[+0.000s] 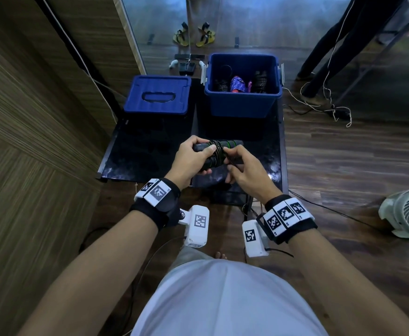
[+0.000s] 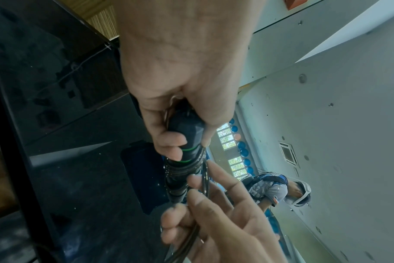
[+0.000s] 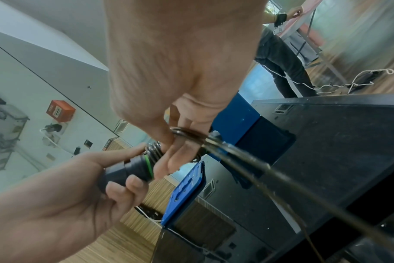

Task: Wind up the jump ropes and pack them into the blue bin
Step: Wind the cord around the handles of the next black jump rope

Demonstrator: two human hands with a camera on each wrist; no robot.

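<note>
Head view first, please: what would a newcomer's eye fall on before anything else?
The two hands at centre: the left hand grips the paired black handles while the right hand pinches the cord wound round them. Behind, on the dark table, stands the open blue bin with wound ropes inside, its lid lying to its left.

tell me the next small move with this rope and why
Probably one more turn of the cord round the handles. The left hand grips both handles, already partly wrapped, while the right hand pinches the cord, and a loose length trails off. The bin sits open beyond.
</note>
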